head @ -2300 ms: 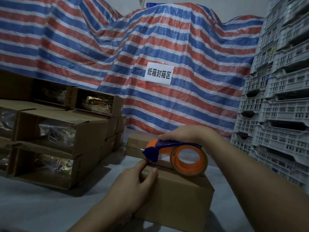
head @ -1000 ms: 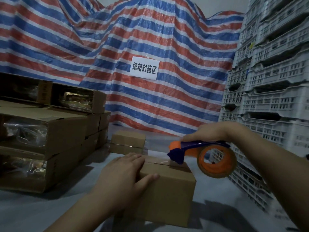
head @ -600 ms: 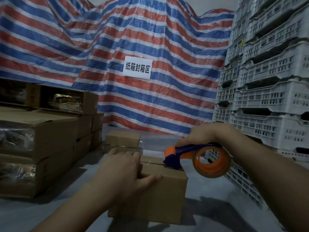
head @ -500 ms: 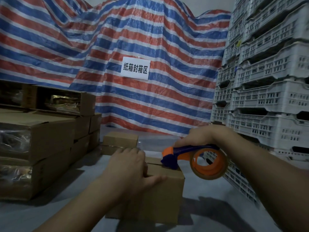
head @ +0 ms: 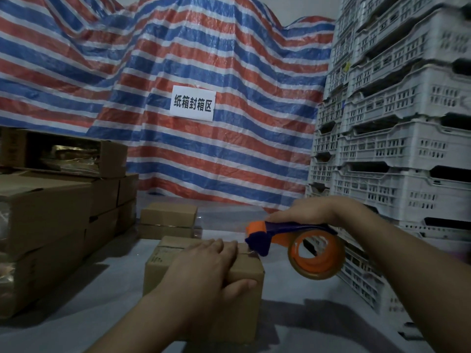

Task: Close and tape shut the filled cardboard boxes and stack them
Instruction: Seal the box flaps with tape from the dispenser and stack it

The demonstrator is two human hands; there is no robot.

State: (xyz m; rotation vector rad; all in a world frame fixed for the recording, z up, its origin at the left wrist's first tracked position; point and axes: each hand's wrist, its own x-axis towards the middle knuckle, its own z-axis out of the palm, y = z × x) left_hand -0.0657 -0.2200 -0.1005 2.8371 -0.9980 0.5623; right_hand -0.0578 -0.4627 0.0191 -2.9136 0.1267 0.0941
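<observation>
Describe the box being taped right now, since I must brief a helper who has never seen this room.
Below the white sign on the striped tarp, it is the nearest cardboard box. Unlike the others, a left hand presses its top and the tape dispenser touches its edge.

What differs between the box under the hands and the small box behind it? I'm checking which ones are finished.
The near box is pinned by the left hand, with the tape dispenser in the right hand at its far top edge; the far box is untouched. The near box sits alone on the grey surface; the far box sits on another box. Both are small, closed, brown cardboard.
</observation>
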